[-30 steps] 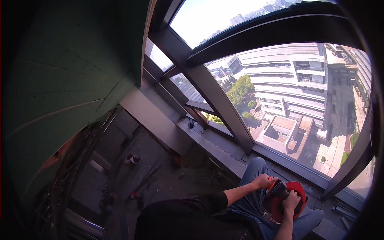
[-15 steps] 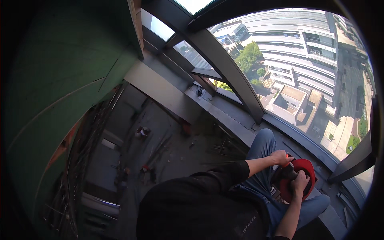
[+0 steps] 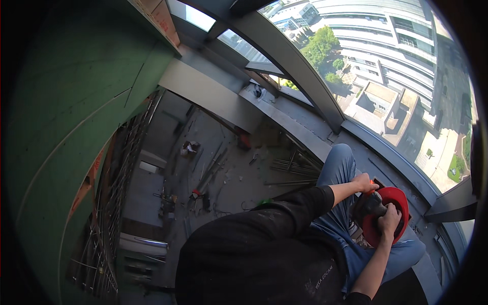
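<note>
I see L hand [image 3: 364,183] and R hand [image 3: 390,219] both clenched round a red helmet [image 3: 391,213] over my lap, by the window ledge [image 3: 305,133] edge. Inside seems mid-adjust; not on head yet.

One red hard hat [image 3: 390,216], two hands: left hand [image 3: 365,183], right hand [image 3: 389,221], one window sill [image 3: 284,119]

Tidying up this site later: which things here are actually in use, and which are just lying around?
In use:
- red hard hat, gripped by right hand
- left hand at its rim
- dark item inside it, unclear

Lying about:
- metal rods on the floor
- scattered floor debris
- small object on window sill
</note>
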Demonstrator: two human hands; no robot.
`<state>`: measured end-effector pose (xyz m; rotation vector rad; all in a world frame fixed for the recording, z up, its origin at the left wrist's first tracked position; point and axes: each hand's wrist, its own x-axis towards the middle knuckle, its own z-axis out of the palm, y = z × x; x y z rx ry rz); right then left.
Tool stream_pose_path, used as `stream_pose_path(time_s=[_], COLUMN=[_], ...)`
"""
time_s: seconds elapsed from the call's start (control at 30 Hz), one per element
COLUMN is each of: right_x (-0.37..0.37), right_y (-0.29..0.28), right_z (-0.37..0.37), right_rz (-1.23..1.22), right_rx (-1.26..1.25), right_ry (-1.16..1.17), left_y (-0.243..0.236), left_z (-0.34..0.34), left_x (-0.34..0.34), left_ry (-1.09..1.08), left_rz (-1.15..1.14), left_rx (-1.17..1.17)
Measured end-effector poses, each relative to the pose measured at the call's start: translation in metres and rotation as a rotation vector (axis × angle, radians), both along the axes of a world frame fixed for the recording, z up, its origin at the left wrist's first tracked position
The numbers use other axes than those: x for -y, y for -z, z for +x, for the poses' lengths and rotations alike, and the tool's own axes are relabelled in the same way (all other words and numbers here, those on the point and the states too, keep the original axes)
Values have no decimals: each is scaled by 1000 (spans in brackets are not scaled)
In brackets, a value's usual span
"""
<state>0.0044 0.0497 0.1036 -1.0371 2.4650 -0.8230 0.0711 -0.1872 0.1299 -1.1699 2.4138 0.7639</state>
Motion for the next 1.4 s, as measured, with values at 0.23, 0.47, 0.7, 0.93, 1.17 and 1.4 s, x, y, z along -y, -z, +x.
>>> stream_pose_path(time_s=[0.23,0.47,0.7,0.93,1.17,1.4], right_x=[-1,-6,-7,-10,3,0], right_y=[-12,-8,-18,-27,-1,-15], right_z=[-4,-4,-1,3,-4,-2], right_rz=[4,-15,-7,-67,-95,-5], right_rx=[110,102,154,131,57,90], right_ry=[28,28,50,56,43,8], left_y=[4,4,24,65,64,36], left_z=[11,16,9,1,-7,0], left_x=[-2,-3,5,13,33,19], left_ry=[79,145,129,320,402,363], left_rz=[34,86,245,194,202,191], left_rx=[-100,-202,-278,-285,-236,-265])
